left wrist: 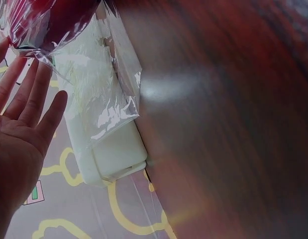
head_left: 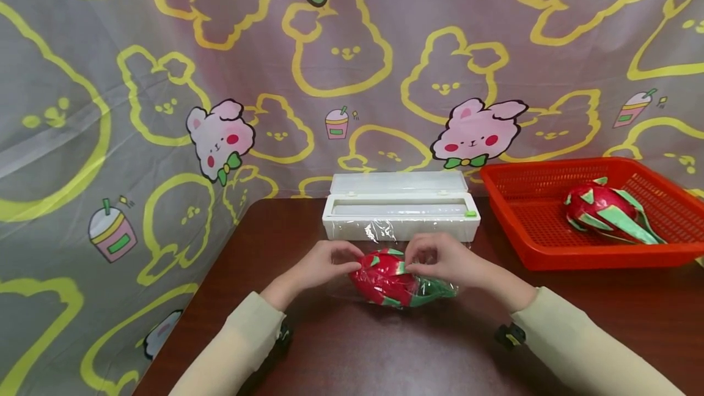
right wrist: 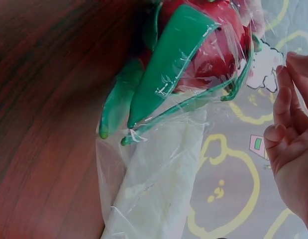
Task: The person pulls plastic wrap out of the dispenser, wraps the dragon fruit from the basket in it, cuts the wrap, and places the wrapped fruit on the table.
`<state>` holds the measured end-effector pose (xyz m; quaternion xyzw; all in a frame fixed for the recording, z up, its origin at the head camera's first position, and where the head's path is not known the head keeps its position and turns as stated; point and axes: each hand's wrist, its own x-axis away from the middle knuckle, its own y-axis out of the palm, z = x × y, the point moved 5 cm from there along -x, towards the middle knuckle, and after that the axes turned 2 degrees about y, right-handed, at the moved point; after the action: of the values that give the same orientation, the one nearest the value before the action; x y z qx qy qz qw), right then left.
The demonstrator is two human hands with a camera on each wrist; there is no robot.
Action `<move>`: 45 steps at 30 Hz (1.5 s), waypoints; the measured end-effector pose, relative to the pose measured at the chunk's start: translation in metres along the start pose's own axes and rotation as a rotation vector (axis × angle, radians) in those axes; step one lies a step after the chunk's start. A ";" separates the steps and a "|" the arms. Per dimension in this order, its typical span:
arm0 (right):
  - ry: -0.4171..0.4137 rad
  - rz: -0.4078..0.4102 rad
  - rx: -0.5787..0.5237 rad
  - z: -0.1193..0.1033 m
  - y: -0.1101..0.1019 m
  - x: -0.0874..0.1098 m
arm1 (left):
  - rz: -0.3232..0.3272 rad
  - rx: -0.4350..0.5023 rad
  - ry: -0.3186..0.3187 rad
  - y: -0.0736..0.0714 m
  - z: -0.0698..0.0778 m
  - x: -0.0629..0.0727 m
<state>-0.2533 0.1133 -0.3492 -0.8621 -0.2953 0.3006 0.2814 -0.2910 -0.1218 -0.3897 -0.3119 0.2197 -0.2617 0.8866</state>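
A red dragon fruit (head_left: 379,283) with green-tipped scales lies on the table, with clear cling film (left wrist: 111,119) around it. My left hand (head_left: 324,263) is at the fruit's left side, pinching the film between thumb and fingertips. Over the fruit's right part, my right hand (head_left: 447,260) pinches film with thumb and forefinger together. In the right wrist view, the film lies over long green leaves (right wrist: 166,62) at the fruit's end. Behind the fruit stands a white cling film dispenser (head_left: 401,228), its lid raised and a roll visible inside. Film hangs over its front.
On the right, a red plastic basket (head_left: 594,256) holds another dragon fruit (head_left: 599,208). A green slider (head_left: 470,214) sits at the dispenser's right end. Behind the dark brown table (head_left: 352,359) hangs a curtain (head_left: 385,102) printed with cartoon rabbits.
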 end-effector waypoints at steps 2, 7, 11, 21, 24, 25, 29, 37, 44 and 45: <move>0.004 -0.016 0.002 0.001 0.001 0.000 | -0.006 0.007 -0.001 0.000 0.000 0.000; 0.019 -0.081 -0.008 0.001 0.009 0.002 | -0.006 0.007 -0.004 -0.001 0.002 0.000; 0.001 -0.087 -0.002 -0.001 0.010 0.000 | -0.003 -0.007 -0.004 -0.003 0.002 0.000; 0.004 0.010 0.066 0.012 0.011 -0.009 | -0.023 -0.006 -0.044 -0.001 -0.002 0.002; 0.027 0.018 0.034 0.020 0.014 -0.010 | -0.031 -0.005 -0.050 0.000 -0.003 0.003; 0.037 0.017 0.016 0.022 0.015 -0.011 | -0.033 -0.005 -0.049 0.000 -0.003 0.003; 0.099 0.014 -0.072 0.028 0.017 -0.012 | -0.034 -0.002 -0.040 -0.001 -0.003 0.003; 0.275 0.043 -0.186 0.038 0.018 -0.015 | 0.011 -0.019 -0.058 0.001 0.004 0.005; 0.295 0.071 -0.154 0.031 0.015 -0.018 | 0.077 -0.160 -0.087 0.012 0.016 0.001; 0.294 0.080 -0.160 0.030 0.014 -0.017 | 0.088 -0.167 -0.090 0.013 0.015 0.001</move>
<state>-0.2801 0.1017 -0.3727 -0.9276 -0.2393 0.1576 0.2397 -0.2780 -0.1070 -0.3875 -0.3860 0.2143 -0.1891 0.8771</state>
